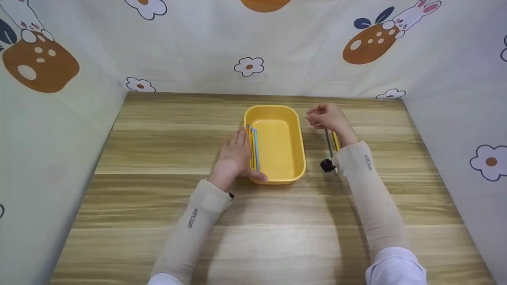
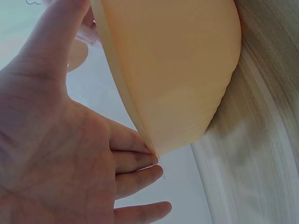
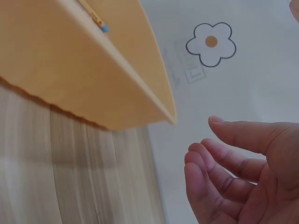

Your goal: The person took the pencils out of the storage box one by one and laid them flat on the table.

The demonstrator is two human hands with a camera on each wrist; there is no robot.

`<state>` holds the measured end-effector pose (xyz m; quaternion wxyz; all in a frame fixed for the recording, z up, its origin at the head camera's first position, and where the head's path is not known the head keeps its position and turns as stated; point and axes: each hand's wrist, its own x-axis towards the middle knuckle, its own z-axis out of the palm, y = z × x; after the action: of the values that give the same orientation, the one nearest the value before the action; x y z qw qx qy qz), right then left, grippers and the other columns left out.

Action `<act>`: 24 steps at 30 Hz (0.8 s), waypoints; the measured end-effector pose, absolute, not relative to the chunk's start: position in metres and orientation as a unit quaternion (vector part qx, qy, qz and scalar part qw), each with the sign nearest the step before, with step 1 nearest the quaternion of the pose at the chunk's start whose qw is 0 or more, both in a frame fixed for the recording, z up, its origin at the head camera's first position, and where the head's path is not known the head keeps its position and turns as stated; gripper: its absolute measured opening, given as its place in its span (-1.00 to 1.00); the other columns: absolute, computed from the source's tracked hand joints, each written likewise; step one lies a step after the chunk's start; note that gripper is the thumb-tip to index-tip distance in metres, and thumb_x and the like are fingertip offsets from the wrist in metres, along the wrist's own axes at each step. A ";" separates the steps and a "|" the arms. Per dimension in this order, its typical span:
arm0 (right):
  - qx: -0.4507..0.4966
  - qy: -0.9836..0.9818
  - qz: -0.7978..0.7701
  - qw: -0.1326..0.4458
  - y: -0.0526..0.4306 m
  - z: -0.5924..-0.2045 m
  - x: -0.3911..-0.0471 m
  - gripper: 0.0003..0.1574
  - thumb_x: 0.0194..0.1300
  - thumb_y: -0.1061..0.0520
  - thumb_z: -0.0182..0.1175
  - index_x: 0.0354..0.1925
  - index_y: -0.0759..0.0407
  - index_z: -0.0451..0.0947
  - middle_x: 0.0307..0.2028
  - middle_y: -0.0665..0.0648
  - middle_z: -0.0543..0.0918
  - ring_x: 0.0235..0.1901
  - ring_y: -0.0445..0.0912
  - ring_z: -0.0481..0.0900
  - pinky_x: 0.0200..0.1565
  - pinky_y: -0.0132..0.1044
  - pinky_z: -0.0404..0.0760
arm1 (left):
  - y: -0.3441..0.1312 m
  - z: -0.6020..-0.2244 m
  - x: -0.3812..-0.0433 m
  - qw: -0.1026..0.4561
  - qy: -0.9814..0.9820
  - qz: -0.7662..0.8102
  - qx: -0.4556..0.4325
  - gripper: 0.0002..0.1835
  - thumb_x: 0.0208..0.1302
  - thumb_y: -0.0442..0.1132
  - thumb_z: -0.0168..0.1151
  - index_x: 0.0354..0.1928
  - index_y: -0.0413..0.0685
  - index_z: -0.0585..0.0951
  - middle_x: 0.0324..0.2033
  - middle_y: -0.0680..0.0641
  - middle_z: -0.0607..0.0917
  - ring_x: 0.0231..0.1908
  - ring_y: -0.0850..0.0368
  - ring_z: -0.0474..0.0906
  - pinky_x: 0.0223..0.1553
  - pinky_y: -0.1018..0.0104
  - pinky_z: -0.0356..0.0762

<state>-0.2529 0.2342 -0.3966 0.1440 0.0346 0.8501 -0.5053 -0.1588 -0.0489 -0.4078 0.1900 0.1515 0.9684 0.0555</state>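
Note:
A yellow plastic tray (image 1: 303, 158) stands on the table, with several pencils (image 1: 256, 150), yellow and blue, lying lengthwise along its left wall. My left hand (image 1: 235, 158) rests against the left rim, its fingers straight along the outside and its thumb at the near left corner. In the left wrist view, fingertips touch the rim of the tray (image 2: 173, 79). To the tray's right, my right hand (image 1: 328, 118) hovers with loosely bent fingers and nothing between them. Beneath that wrist lie a dark green pencil (image 1: 328, 142) and a yellow pencil (image 1: 335, 140), both partly hidden by the arm.
The wood-grain table (image 1: 166, 138) meets a patterned cloth wall (image 1: 190, 51) behind the tray, with similar cloth at both sides. A small black camera (image 1: 327, 165) on the right wrist overlaps the pencils in the head view.

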 end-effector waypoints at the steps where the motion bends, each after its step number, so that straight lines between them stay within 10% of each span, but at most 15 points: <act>1: 0.034 0.850 -0.506 0.144 0.231 -0.397 -0.253 -0.59 0.26 0.18 0.21 0.00 0.42 0.47 -0.33 0.07 0.65 -0.48 -0.24 0.60 -0.30 -0.33 0.67 | -0.049 -0.408 -0.159 0.189 0.969 0.056 0.151 0.62 -0.50 0.62 0.26 0.45 -0.27 -0.27 0.47 -0.25 -0.22 0.46 -0.10 -0.26 0.40 -0.12 -0.08; 24: -0.007 0.851 -0.498 0.166 0.166 -0.397 -0.257 -0.73 0.23 0.17 0.25 -0.15 0.32 0.54 -0.43 0.05 0.61 -0.45 -0.12 0.58 -0.33 -0.32 0.67 | -0.047 -0.407 -0.157 0.190 0.970 0.067 0.138 0.58 -0.45 0.59 0.29 0.46 -0.25 -0.23 0.47 -0.22 -0.21 0.46 -0.09 -0.25 0.41 -0.08 -0.08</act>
<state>-0.2570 0.1663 -0.3966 0.1663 -0.0067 0.8510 -0.4981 -0.1566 -0.0473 -0.4075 0.1901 0.1378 0.9697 0.0669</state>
